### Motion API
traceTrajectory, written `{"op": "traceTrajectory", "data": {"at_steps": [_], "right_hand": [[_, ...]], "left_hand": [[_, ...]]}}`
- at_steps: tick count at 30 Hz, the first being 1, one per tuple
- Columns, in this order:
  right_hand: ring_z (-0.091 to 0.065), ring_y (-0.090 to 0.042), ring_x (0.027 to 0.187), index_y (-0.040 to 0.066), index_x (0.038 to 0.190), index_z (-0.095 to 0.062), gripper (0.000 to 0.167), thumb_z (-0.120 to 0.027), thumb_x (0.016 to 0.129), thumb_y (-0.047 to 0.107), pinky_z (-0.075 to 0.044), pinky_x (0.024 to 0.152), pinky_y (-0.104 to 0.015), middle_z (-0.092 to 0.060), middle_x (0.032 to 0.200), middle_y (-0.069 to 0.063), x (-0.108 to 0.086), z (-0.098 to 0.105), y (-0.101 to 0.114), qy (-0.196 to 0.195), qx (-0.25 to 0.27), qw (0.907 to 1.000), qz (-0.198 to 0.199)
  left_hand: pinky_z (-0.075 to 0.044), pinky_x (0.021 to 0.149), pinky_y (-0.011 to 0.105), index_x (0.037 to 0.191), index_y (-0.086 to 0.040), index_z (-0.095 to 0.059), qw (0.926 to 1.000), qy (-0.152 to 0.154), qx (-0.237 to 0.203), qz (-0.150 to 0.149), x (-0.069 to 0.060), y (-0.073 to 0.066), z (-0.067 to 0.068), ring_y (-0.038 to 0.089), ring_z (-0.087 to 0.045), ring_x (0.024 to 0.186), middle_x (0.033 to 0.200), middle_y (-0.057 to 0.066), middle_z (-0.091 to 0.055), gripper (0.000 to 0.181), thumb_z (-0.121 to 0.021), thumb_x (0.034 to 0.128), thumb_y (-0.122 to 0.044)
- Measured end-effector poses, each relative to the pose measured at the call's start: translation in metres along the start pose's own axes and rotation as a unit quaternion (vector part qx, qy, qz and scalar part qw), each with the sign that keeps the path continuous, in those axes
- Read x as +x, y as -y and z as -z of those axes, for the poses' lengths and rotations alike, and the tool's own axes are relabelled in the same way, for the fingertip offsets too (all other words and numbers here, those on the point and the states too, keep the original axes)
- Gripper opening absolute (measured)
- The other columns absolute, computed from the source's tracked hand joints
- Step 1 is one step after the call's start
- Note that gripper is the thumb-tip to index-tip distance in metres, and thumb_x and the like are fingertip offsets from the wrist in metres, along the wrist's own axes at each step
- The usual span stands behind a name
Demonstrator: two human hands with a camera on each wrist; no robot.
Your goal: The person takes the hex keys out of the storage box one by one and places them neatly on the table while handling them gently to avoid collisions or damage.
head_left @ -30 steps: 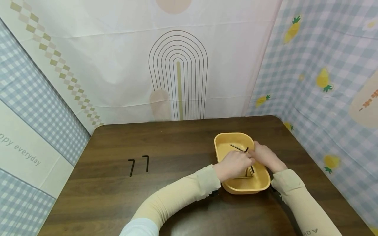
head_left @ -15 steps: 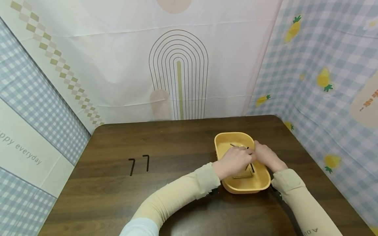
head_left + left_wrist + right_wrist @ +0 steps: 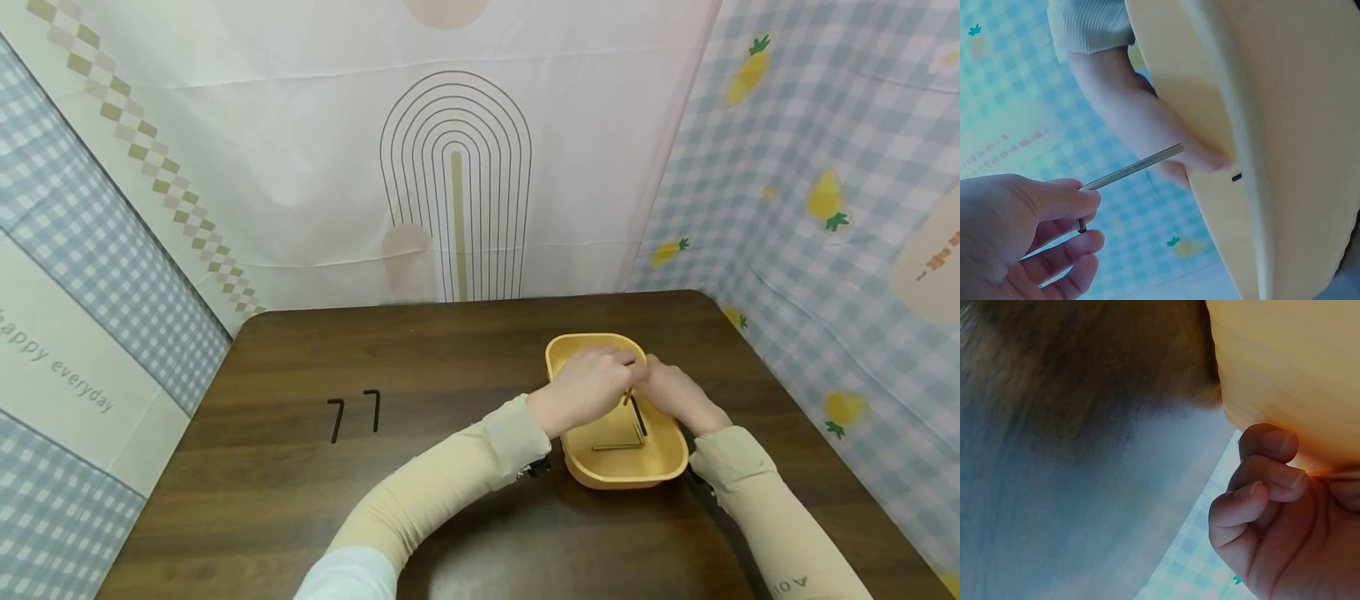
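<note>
Hex key point(image 3: 1132, 167) is pinched in the left hand point(image 3: 591, 385), up over the yellow plastic bin point(image 3: 630, 482). Right hand point(image 3: 675, 393) is clamped on the bin's right wall; can't tell if the hands touch. Black hex key point(image 3: 638, 415) and brass-coloured one point(image 3: 617, 447) inside, plus two black hex keys point(image 3: 377, 412) on the wooden table point(image 3: 465, 367), well off left.

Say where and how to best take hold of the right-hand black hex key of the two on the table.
Probably pinch the right-hand hex key midway along its long shaft, coming from above and its right. It lies flat, the whole shaft in clear view, while its short end points left toward the other hex key.
</note>
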State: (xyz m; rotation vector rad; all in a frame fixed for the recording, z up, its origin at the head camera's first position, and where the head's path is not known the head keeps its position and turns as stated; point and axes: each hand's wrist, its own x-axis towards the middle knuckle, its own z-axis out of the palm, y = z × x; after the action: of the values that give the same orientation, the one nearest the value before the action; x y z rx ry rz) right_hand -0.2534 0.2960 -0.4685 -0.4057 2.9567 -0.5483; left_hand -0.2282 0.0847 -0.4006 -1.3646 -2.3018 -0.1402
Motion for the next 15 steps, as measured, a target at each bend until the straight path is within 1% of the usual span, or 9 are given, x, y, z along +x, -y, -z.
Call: {"op": "traceTrajectory", "data": {"at_steps": [3,5,7,9,11,15], "right_hand": [[-0.049,-0.023,0.057,-0.008,0.102,-0.049,0.026,-0.042,0.105,0.016,-0.041,0.053,-0.035,-0.047,0.074,-0.012,0.000,0.001,0.001,0.012,0.024,0.9993,-0.025],[-0.050,-0.023,0.056,-0.012,0.110,-0.046,0.030,-0.042,0.104,0.017,-0.041,0.053,-0.035,-0.047,0.072,-0.011,0.000,0.002,0.001,0.023,0.043,0.9977,-0.048],[-0.051,-0.022,0.056,-0.017,0.118,-0.043,0.037,-0.042,0.103,0.017,-0.042,0.053,-0.034,-0.049,0.072,-0.012,0.000,0.004,0.002,0.035,0.049,0.9962,-0.064],[-0.054,-0.022,0.058,-0.020,0.128,-0.037,0.046,-0.043,0.104,0.018,-0.044,0.054,-0.034,-0.052,0.074,-0.013,0.000,0.004,0.003,0.044,0.052,0.9950,-0.073],[-0.057,-0.022,0.061,-0.022,0.134,-0.032,0.052,-0.042,0.105,0.020,-0.046,0.056,-0.034,-0.055,0.077,-0.015,0.000,0.005,0.004,0.051,0.055,0.9939,-0.081],[-0.060,-0.025,0.066,-0.023,0.138,-0.028,0.057,-0.042,0.105,0.021,-0.048,0.059,-0.037,-0.059,0.085,-0.021,-0.001,0.005,0.005,0.059,0.058,0.9926,-0.089]], "left_hand": [[-0.049,0.071,0.020,0.103,-0.021,-0.074,1.0000,-0.003,-0.004,0.003,-0.001,0.006,0.005,0.007,-0.064,0.086,0.098,-0.005,-0.068,0.024,-0.061,0.0957,-0.002],[-0.049,0.070,0.021,0.102,-0.021,-0.074,0.9999,-0.007,-0.006,0.010,-0.003,0.010,0.010,0.008,-0.063,0.085,0.097,-0.005,-0.068,0.026,-0.058,0.0971,-0.001],[-0.049,0.070,0.021,0.103,-0.021,-0.074,0.9998,-0.011,0.002,0.019,-0.004,0.014,0.015,0.009,-0.064,0.085,0.098,-0.006,-0.068,0.027,-0.057,0.0978,-0.001],[-0.049,0.071,0.022,0.105,-0.021,-0.075,0.9993,-0.019,0.015,0.029,-0.006,0.018,0.020,0.010,-0.064,0.086,0.100,-0.006,-0.069,0.029,-0.057,0.0979,-0.001],[-0.049,0.070,0.023,0.107,-0.021,-0.076,0.9987,-0.026,0.028,0.034,-0.007,0.023,0.023,0.011,-0.063,0.085,0.099,-0.006,-0.069,0.029,-0.056,0.0978,-0.001],[-0.049,0.070,0.024,0.106,-0.021,-0.076,0.9974,-0.039,0.044,0.042,-0.010,0.032,0.028,0.012,-0.063,0.084,0.098,-0.007,-0.069,0.031,-0.056,0.0953,0.001]]}}
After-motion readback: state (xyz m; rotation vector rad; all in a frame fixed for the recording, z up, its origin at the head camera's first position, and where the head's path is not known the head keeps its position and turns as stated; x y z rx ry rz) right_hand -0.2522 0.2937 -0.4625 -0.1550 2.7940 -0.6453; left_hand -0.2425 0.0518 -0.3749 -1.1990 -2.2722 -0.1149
